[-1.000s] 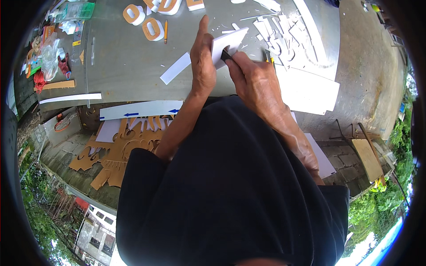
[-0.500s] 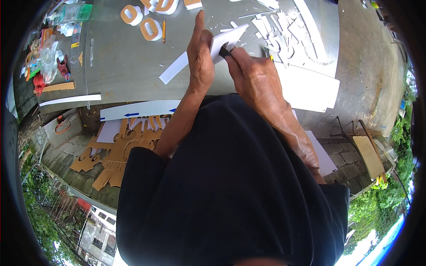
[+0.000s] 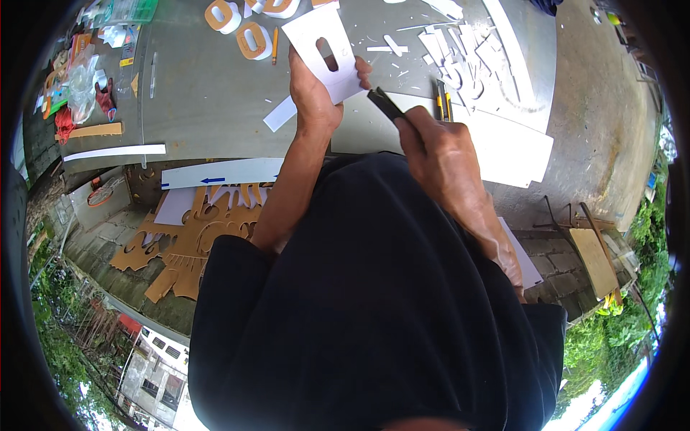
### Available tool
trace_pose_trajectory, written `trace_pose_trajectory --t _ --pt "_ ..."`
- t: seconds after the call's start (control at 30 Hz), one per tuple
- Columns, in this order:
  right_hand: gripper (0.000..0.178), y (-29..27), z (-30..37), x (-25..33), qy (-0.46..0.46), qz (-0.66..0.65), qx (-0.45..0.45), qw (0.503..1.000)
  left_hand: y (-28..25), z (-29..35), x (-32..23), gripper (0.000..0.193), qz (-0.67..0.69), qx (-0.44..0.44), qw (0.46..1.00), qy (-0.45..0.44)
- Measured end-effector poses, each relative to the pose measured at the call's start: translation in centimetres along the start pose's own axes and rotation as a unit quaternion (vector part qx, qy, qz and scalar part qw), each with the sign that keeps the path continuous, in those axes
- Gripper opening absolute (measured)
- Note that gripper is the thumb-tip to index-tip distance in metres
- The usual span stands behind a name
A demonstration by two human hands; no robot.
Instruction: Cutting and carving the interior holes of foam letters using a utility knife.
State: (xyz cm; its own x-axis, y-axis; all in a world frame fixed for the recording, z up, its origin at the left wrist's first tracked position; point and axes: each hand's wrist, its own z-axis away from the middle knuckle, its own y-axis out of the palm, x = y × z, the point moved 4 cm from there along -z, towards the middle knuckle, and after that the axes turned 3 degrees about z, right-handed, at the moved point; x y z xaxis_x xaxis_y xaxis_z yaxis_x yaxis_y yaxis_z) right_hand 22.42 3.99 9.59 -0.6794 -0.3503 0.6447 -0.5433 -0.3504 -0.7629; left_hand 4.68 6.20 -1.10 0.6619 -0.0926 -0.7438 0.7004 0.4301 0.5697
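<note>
My left hand [image 3: 314,97] grips a white board piece [image 3: 316,34] from behind, with my thumb and fingers at its edges. An elongated oval hole runs through the board, and its face is tilted up toward me. My right hand [image 3: 442,147] is closed round a dark narrow flat tool [image 3: 387,103], its exact kind unclear. The tool's tip is just right of the board's lower corner, apart from the hole. Below my left hand, a white strip [image 3: 280,113] lies on the grey table [image 3: 201,108].
Brown-faced white letter shapes [image 3: 253,41] and a pencil [image 3: 275,46] lie at the far side. White offcuts [image 3: 467,61], a yellow-black utility knife [image 3: 443,100] and a large white sheet [image 3: 496,140] are at right. Plastic bags [image 3: 83,90] crowd the left. Brown cut-out sheets [image 3: 194,237] lie under the table edge.
The dark tool has come out of the board's hole and moved right and toward me with my right hand. My left hand has turned the board so its face shows.
</note>
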Motion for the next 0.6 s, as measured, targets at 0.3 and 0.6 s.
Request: trace_pose_trajectory --t 0.3,0.6 --pt "0.011 -2.1 -0.9 1.2 0.048 -0.059 -0.018 0.997 1.3 1.1 -1.6 0.061 0.03 -0.022 0.999 0.01" --pt "0.031 0.3 -3.1 3.0 -0.055 0.013 -0.026 0.998 2.3 1.9 -1.6 0.052 0.001 -0.016 0.996 0.085"
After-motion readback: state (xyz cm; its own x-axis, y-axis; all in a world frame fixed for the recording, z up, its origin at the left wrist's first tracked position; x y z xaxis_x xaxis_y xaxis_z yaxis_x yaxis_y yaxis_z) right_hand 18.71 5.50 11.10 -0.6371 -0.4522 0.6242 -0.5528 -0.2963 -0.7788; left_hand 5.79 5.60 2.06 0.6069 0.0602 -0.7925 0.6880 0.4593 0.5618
